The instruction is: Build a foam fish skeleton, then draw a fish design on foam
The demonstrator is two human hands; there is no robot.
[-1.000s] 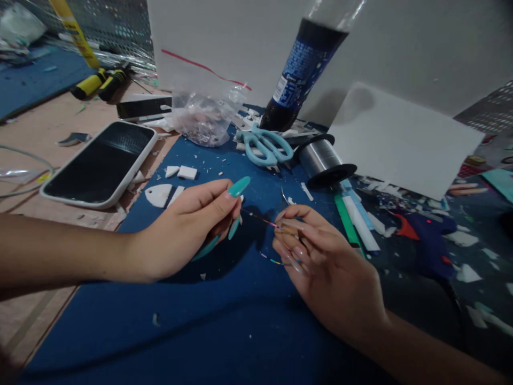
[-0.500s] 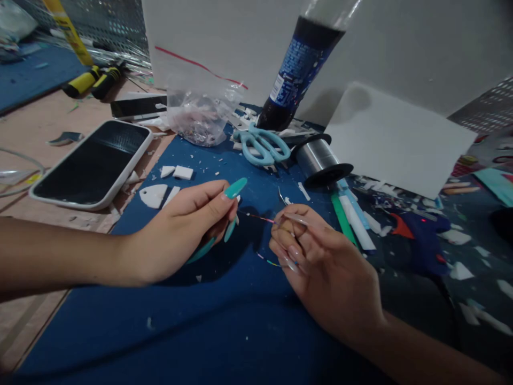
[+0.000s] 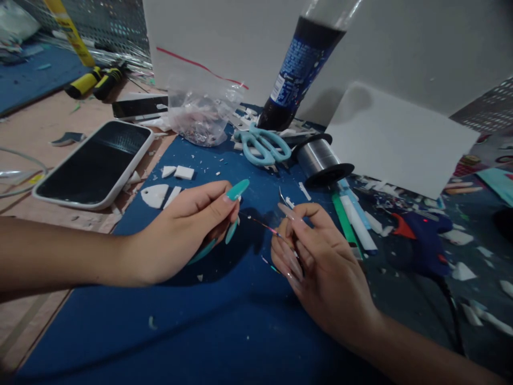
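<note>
"What are the hands doing?"

"The left hand (image 3: pixel 180 235) is pinching a beaded strand (image 3: pixel 264 225) in its fingertips; the right hand (image 3: pixel 320 254) is grasping it among bent fingers."

"So where is the strand lying?"

"It's stretching between the two hands, over the blue mat (image 3: pixel 180 331), and a coloured length is showing just below the right fingers."

"And the containers?"

"Beyond the hands, a spool (image 3: pixel 319 159) is carrying clear line. Light blue scissors (image 3: pixel 265 148) are lying beside it. Behind them, a blue-labelled bottle (image 3: pixel 298 69) is holding dark liquid, and a zip bag (image 3: pixel 196 115) is holding small pieces, too unclear to name."
</note>
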